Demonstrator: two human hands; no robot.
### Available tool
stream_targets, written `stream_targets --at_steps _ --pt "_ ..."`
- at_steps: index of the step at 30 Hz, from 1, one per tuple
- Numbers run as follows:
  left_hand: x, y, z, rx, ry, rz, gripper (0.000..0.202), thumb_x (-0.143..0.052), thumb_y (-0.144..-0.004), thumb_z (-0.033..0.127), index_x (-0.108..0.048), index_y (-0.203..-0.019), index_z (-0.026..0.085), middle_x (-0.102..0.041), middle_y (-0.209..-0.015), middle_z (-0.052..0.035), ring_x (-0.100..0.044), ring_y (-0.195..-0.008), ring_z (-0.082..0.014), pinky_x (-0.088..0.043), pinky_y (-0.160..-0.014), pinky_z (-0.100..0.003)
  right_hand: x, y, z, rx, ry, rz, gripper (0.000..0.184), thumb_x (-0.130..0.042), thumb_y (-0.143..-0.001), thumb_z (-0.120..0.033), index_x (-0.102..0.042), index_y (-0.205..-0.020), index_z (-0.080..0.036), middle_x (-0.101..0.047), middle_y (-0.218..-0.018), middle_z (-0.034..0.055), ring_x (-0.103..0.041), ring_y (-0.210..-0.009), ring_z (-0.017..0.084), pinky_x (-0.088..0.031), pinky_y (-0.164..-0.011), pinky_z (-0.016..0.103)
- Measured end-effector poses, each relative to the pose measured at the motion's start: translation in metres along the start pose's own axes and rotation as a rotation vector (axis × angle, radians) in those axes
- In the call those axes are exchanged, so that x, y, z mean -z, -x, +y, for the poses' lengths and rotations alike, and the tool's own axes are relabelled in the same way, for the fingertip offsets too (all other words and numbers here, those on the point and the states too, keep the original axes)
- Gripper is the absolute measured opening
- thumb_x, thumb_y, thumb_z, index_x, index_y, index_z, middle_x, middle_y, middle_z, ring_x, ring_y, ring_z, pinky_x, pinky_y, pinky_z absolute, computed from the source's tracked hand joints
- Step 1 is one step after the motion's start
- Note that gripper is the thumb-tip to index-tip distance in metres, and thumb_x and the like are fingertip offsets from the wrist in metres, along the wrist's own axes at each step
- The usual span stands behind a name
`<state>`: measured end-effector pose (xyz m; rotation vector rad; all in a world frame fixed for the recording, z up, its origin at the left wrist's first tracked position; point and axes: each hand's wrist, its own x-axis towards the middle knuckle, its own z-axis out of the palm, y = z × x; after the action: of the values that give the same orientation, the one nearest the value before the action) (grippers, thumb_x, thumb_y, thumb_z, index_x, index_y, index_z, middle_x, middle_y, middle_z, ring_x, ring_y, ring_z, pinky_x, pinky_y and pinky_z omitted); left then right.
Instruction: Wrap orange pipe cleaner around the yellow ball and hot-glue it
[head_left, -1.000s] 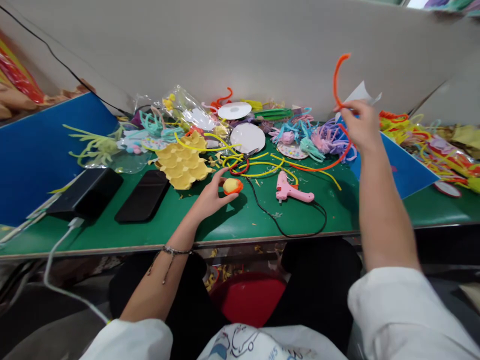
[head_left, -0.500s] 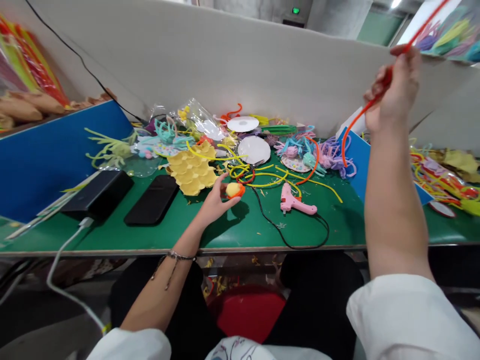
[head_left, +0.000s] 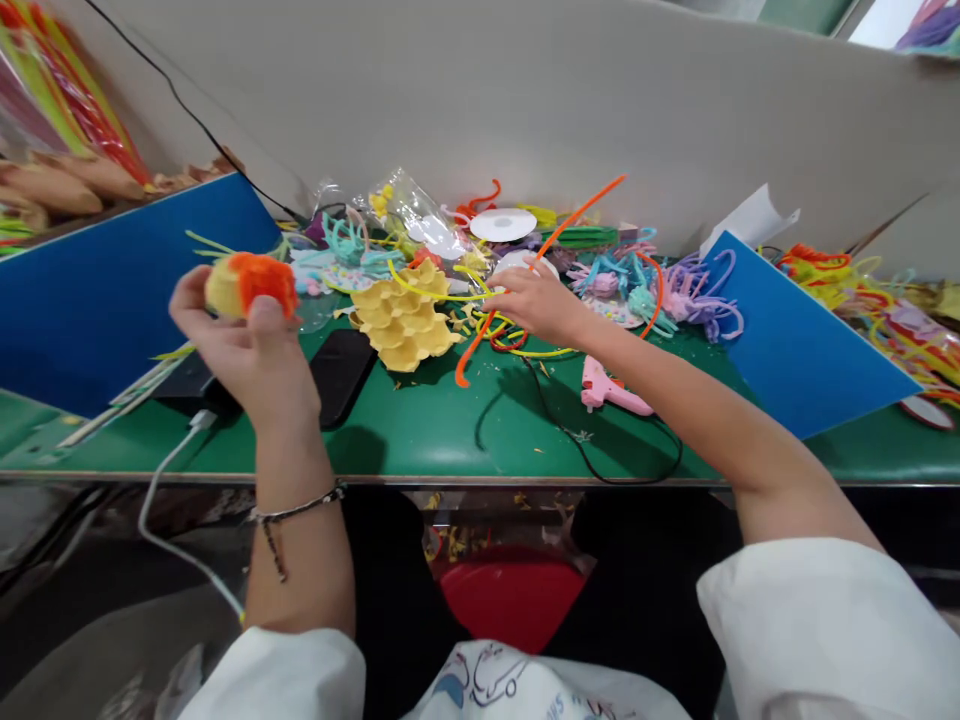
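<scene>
My left hand [head_left: 247, 345] is raised above the left part of the green table [head_left: 420, 440] and is closed round a yellow ball wrapped in orange fuzz [head_left: 244, 283]. My right hand [head_left: 534, 300] reaches over the middle of the table and pinches a long orange pipe cleaner [head_left: 525, 275], which runs from upper right down to a curled end near the table. Below that hand lie loose yellow pipe cleaners [head_left: 517, 345]. A yellow honeycomb paper piece [head_left: 401, 320] sits just left of it.
A pink glue gun [head_left: 611, 392] with a black cord lies right of centre. A black phone [head_left: 341, 370] and a black box with a white cable sit at left. Blue boards [head_left: 787, 340] stand at both sides. Pastel pipe-cleaner flowers, white discs and plastic bags crowd the back by the wall.
My left hand lifted the ball from the table up to the left. My right hand came down from high at the right to the table's middle, bringing the orange pipe cleaner.
</scene>
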<state>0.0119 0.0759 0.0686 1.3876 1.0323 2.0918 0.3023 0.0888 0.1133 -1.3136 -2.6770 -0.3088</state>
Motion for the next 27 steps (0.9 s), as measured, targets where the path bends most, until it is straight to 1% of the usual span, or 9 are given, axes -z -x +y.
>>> stream_targets --at_steps 3,5,8,9,12,15,19,23,27 --pt "-0.014 0.012 -0.010 0.075 -0.065 -0.088 0.049 -0.072 -0.078 0.045 -0.049 -0.117 0.025 -0.066 -0.116 0.0005 -0.064 -0.113 -0.0217 -0.054 -0.086 -0.033 -0.007 0.010 0.008 -0.247 0.048 -0.113 0.053 -0.044 -0.094 -0.014 -0.040 -0.147 -0.018 -0.032 -0.160 0.0122 -0.031 -0.146 0.028 -0.023 -0.117 0.048" --pt "-0.029 0.025 -0.016 0.120 -0.011 -0.196 0.058 -0.080 -0.068 0.049 -0.052 -0.111 0.022 -0.067 -0.109 -0.0036 -0.066 -0.108 -0.0221 -0.056 -0.087 -0.033 0.004 0.036 0.015 -0.431 0.045 -0.226 0.054 -0.039 -0.096 -0.017 -0.034 -0.150 -0.017 -0.041 -0.154 0.0151 -0.045 -0.137 0.027 -0.038 -0.108 0.042" --pt "-0.053 0.044 -0.015 0.235 0.103 -0.357 0.073 -0.084 -0.061 0.049 -0.046 -0.117 0.022 -0.069 -0.105 -0.0059 -0.070 -0.100 -0.0204 -0.058 -0.085 -0.031 0.022 0.092 0.018 -0.586 0.048 -0.351 0.033 -0.051 -0.091 -0.023 -0.064 -0.120 -0.013 -0.070 -0.115 0.0174 -0.067 -0.103 0.030 -0.052 -0.084 0.040" --pt "-0.059 0.051 -0.013 0.272 0.139 -0.383 0.077 -0.084 -0.060 0.049 -0.044 -0.120 0.022 -0.070 -0.103 -0.0056 -0.071 -0.097 -0.0193 -0.058 -0.084 -0.030 0.025 0.110 0.016 -0.624 0.045 -0.392 0.029 -0.058 -0.087 -0.024 -0.068 -0.112 -0.014 -0.073 -0.107 0.0160 -0.069 -0.097 0.030 -0.052 -0.080 0.038" --pt "-0.074 0.070 -0.003 0.338 0.215 -0.425 0.071 -0.086 -0.057 0.049 -0.047 -0.109 0.021 -0.072 -0.097 -0.0050 -0.071 -0.090 -0.0172 -0.058 -0.080 -0.028 0.020 0.147 0.002 -0.696 0.035 -0.465 0.030 -0.062 -0.086 -0.036 -0.068 -0.111 -0.020 -0.073 -0.109 0.0120 -0.069 -0.098 0.029 -0.053 -0.072 0.034" --pt "-0.082 0.083 0.004 0.382 0.270 -0.496 0.063 -0.086 -0.056 0.052 -0.052 -0.098 0.020 -0.072 -0.095 -0.0048 -0.070 -0.086 -0.0159 -0.057 -0.078 -0.027 0.004 0.156 -0.015 -0.740 0.053 -0.507 0.025 -0.057 -0.088 -0.029 -0.067 -0.109 -0.019 -0.070 -0.110 0.0129 -0.069 -0.102 0.032 -0.051 -0.069 0.034" --pt "-0.086 0.093 0.006 0.397 0.300 -0.553 0.064 -0.083 -0.059 0.059 -0.056 -0.100 0.019 -0.072 -0.095 -0.0060 -0.070 -0.085 -0.0165 -0.057 -0.077 -0.027 -0.015 0.152 -0.025 -0.774 0.062 -0.498 0.030 -0.045 -0.094 -0.023 -0.061 -0.119 -0.017 -0.064 -0.117 0.0159 -0.070 -0.099 0.032 -0.049 -0.065 0.034" --pt "-0.088 0.098 0.005 0.413 0.333 -0.574 0.076 -0.084 -0.059 0.059 -0.050 -0.117 0.021 -0.072 -0.101 -0.0074 -0.071 -0.093 -0.0198 -0.057 -0.084 -0.030 -0.024 0.154 -0.023 -0.796 0.056 -0.482 0.031 -0.041 -0.093 -0.021 -0.059 -0.118 -0.015 -0.059 -0.117 0.0167 -0.069 -0.096 0.031 -0.047 -0.063 0.033" --pt "-0.088 0.100 0.003 0.437 0.340 -0.594 0.084 -0.084 -0.062 0.046 -0.041 -0.130 0.024 -0.071 -0.106 -0.0066 -0.070 -0.097 -0.0188 -0.056 -0.087 -0.030 -0.025 0.158 -0.020 -0.802 0.049 -0.466 0.027 -0.046 -0.087 -0.014 -0.061 -0.109 -0.013 -0.057 -0.112 0.0149 -0.067 -0.093 0.027 -0.046 -0.068 0.033"
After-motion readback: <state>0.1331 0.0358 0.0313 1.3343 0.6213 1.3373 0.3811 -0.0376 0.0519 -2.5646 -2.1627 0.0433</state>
